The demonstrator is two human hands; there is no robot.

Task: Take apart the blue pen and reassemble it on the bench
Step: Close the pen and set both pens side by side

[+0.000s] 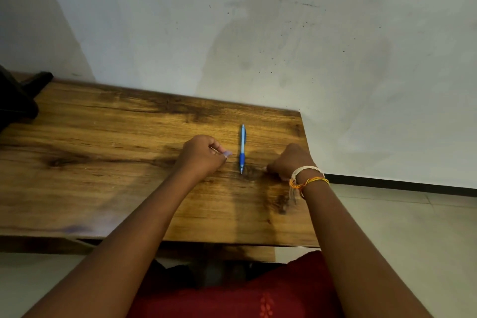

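Observation:
The blue pen [242, 148] lies whole on the wooden bench [108, 152], its tip pointing toward me and its clicker end toward the wall. My left hand [202, 156] rests on the bench just left of the pen, fingers curled into a loose fist, apart from the pen. To the right of the pen's tip my right hand [290, 161] is also curled in a fist on the wood, with thread bracelets on its wrist. Neither hand touches the pen.
A dark object [18, 100] sits at the bench's far left end. The bench's right edge [308, 175] runs close to my right hand, with tiled floor beyond. A pale wall stands right behind the bench.

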